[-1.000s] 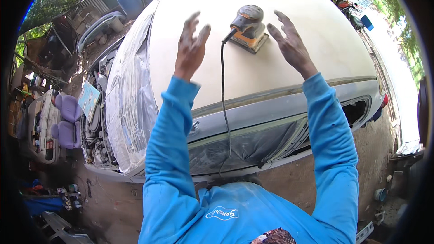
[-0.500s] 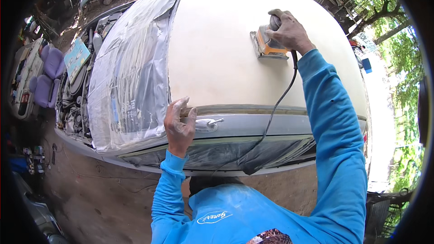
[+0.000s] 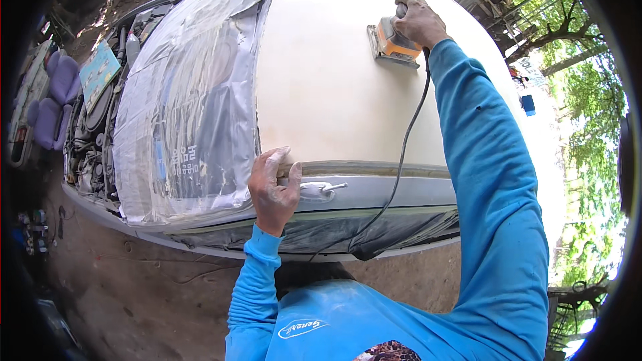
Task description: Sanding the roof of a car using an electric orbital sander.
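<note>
Open roof (image 3: 328, 87) surrounds sander (image 3: 396, 47); left hand (image 3: 275, 190) at edge (image 3: 374, 169).

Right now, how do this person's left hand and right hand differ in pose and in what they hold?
The right hand is wrapped over the sander, while the left hand holds no tool and is open at the near edge of the roof. The right hand is farther out over the roof; the left hand is nearer, close to the plastic sheet. Both hands are bare and come out of blue sleeves.
</note>
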Demonstrator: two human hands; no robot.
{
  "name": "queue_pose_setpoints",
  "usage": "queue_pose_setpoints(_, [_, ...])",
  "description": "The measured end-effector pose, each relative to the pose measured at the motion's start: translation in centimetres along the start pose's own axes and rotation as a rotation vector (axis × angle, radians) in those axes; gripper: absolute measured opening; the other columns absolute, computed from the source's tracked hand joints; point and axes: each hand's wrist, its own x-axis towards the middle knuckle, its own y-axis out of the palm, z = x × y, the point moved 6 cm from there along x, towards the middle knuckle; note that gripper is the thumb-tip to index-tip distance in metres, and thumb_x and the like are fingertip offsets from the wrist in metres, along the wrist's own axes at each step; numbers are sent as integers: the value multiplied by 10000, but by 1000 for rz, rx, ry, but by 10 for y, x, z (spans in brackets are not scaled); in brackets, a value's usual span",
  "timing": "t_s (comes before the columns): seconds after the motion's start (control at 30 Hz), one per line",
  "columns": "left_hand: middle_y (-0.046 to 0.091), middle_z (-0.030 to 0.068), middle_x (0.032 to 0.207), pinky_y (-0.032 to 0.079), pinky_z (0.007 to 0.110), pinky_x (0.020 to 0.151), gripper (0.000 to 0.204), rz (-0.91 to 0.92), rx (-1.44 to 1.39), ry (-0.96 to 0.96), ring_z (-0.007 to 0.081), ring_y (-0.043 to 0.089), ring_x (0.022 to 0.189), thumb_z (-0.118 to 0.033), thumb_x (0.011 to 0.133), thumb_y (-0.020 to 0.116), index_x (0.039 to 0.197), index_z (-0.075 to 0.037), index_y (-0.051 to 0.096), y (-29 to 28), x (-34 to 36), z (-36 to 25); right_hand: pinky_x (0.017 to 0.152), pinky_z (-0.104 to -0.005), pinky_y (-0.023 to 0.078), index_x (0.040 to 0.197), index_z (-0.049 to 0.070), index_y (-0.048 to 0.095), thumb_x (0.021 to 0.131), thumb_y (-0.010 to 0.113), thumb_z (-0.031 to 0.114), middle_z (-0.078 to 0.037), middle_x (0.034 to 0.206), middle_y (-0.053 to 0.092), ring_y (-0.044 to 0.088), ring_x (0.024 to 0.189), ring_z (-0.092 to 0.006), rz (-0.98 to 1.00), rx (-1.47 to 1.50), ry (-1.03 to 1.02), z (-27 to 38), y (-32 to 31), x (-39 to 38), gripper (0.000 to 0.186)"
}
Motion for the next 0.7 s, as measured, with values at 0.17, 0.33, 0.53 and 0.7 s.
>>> queue_pose_setpoints(0.17, [685,171,1113,563,380,829,286,-18,-5,18,304,683,982,-21,851,747,1131,7,694,-2,3,-2,1135,-403,503,1412,271,575,922,637,320,-96,1390,583,643,1249,-303,5,-20,-87,-5,-11,-31,496])
queue_pose_setpoints(0.33, [687,174,1092,565,388,818,307,3,7,24,316,684,964,-24,824,759,1124,1,699,0,3,-5,1134,-414,516,1376,247,590,831,736,261,-76,1384,570,657,1203,-302,33,17,-339,8,-11,-70,564])
queue_pose_setpoints(0.53, [689,176,1079,568,394,804,305,3,-9,19,315,688,949,-20,813,764,1110,3,703,0,4,-4,1035,-411,581,1381,234,567,860,741,300,-96,1341,582,675,1161,-321,38,-64,-103,16,-12,-35,554])
queue_pose_setpoints(0.7, [691,178,1075,570,395,804,302,-2,-18,10,319,690,952,-20,812,765,1107,4,708,0,6,-5,1039,-403,575,1376,248,576,842,760,293,-84,1327,591,677,1161,-310,37,-63,-184,43,-13,-51,567])
